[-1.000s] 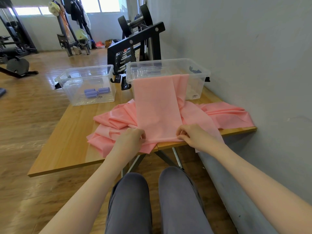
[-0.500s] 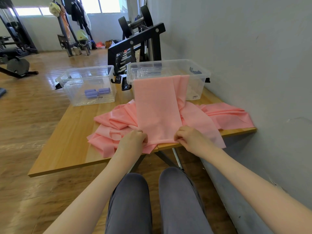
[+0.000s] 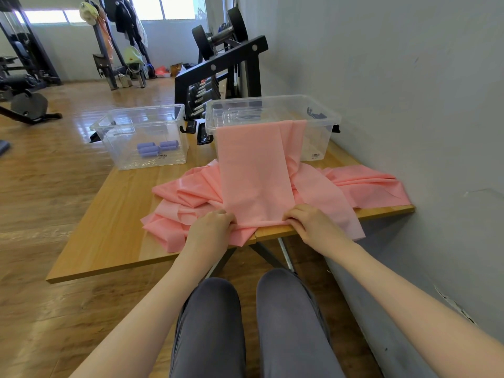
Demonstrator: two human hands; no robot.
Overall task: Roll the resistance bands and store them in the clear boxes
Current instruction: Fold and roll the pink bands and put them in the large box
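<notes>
L hand: left hand (image 3: 210, 227) at near table edge, fingers curled, pinching near-left corner of the flat pink resistance band (image 3: 255, 175)
R hand: right hand (image 3: 311, 225) mirrors it on the near-right corner, fingers bent round the band's end, thumb side hidden under fabric
Band: long pink stretchy strip, lies smooth from table edge up over front rim of the right clear plastic box (image 3: 321, 118); far end drapes into the box, can't tell how far
Pile: loose heap of more pink bands (image 3: 188, 192) crumpled under & both sides of the flat strip, spreads twd wall on R; one flap hangs over table edge btwn the hands
Left box: second clear plastic box (image 3: 122, 126), well apart to the L of the first, holds a few rolled purple bands (image 3: 156, 148) on its floor
Table: light wooden tabletop (image 3: 109, 241), R side just beside grey wall (image 3: 409, 91)
In the way: pink heap sits btwn hands & both boxes; black latches at box ends lie btwn the 2 boxes
Behind: black dumbbell rack (image 3: 218, 69) right behind boxes; coat stand w/ hanging clothes (image 3: 120, 23) further back on wooden floor
Below: person's knees in grey trousers (image 3: 245, 323) under near edge
</notes>
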